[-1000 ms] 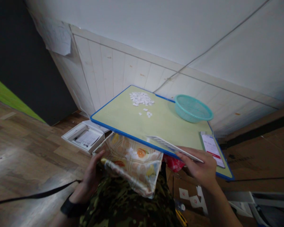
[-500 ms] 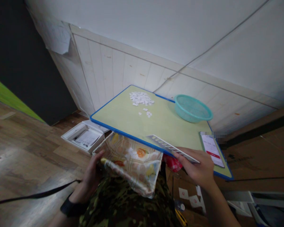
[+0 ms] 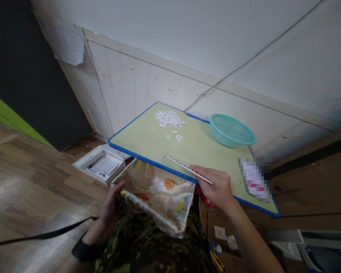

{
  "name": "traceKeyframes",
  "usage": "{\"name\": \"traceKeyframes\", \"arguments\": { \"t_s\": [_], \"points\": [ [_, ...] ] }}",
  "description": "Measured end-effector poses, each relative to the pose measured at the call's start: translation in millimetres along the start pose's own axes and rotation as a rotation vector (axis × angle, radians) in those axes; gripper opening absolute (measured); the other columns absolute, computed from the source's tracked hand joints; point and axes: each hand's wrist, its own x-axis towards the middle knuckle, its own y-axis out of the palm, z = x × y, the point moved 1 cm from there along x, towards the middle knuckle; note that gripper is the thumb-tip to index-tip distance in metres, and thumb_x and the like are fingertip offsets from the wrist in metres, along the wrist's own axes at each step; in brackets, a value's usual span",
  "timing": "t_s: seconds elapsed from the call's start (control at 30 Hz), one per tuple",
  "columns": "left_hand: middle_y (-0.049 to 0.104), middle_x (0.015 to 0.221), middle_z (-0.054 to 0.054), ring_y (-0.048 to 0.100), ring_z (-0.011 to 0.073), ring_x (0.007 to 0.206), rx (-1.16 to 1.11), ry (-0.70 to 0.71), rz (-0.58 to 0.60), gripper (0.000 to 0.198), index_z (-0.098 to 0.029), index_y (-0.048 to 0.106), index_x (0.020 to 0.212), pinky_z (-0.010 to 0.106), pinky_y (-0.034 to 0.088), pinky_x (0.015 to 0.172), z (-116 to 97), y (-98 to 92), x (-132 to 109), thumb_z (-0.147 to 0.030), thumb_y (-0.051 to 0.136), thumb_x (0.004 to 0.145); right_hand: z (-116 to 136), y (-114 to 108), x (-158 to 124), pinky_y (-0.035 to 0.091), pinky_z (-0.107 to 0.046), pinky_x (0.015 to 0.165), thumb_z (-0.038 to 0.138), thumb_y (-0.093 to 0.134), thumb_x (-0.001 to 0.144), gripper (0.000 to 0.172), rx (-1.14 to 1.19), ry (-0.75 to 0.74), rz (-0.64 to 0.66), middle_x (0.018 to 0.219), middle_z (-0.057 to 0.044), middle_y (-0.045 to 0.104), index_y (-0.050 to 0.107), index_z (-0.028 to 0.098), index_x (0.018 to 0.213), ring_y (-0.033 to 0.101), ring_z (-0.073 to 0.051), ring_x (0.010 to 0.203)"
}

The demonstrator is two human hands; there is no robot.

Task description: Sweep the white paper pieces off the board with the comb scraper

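My right hand [image 3: 216, 185] grips a thin white slotted strip [image 3: 184, 165], its slats pointing down over the table's near edge. My left hand [image 3: 113, 204] is closed round the left edge of a fruit-patterned fabric pouch [image 3: 170, 212], which hangs open just below the table's front edge. White bits show inside the pouch; some of my left fingers are hidden behind the cloth. A heap of small white paper pieces [image 3: 170, 118] lies at the back of the yellow-green table [image 3: 142, 138], with several loose pieces [image 3: 179, 138] in front of it.
A turquoise basin [image 3: 231, 131] stands at the table's back right. Near the right edge lies a phone [image 3: 254, 180], partly blurred out. An open white box [image 3: 105, 167] is on the floor at left. Below the table are a bottle [image 3: 216, 247] and paper cards [image 3: 220, 232].
My right hand has moved left with the slotted strip, which now sits further left and is turned more edge-on. My left hand and the pouch have stayed in place.
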Motion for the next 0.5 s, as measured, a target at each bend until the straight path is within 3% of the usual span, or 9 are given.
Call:
{"name": "traceKeyframes", "arguments": {
  "t_s": [0.17,0.27,0.5],
  "points": [
    [0.077,0.076,0.008,0.072,0.0274,0.067,0.008,-0.024,0.077,0.026,-0.013,0.073,0.094,0.037,0.058,0.059,-0.8,4.1,-4.3,-0.031,0.067,0.076,-18.5,-5.5,-4.1,0.059,-0.026,0.079,0.008,0.061,0.081,0.03,-0.073,0.084,-0.069,0.101,-0.005,0.075,0.073,0.02,0.106,0.073,-0.019,0.087],
    [0.079,0.083,0.011,0.073,0.0304,0.073,0.023,-0.037,0.095,0.032,-0.012,0.072,0.1,0.041,0.059,0.064,-0.9,5.5,-5.5,-0.033,0.066,0.078,-12.6,-6.9,-6.0,0.059,-0.026,0.08,0.007,0.063,0.08,0.033,-0.071,0.074,-0.101,0.102,-0.005,0.075,0.072,0.022,0.108,0.073,-0.018,0.087],
    [0.076,0.077,0.006,0.072,0.0279,0.07,-0.002,0.004,-0.017,0.033,-0.015,0.071,0.104,0.038,0.058,0.062,0.9,2.7,-0.2,-0.027,0.067,0.074,18.1,15.3,-7.5,0.056,-0.034,0.093,0.003,0.055,0.077,0.055,0.005,-0.285,0.122,0.121,-0.013,0.067,0.055,0.012,0.132,0.064,-0.021,0.113]
  ]
}}
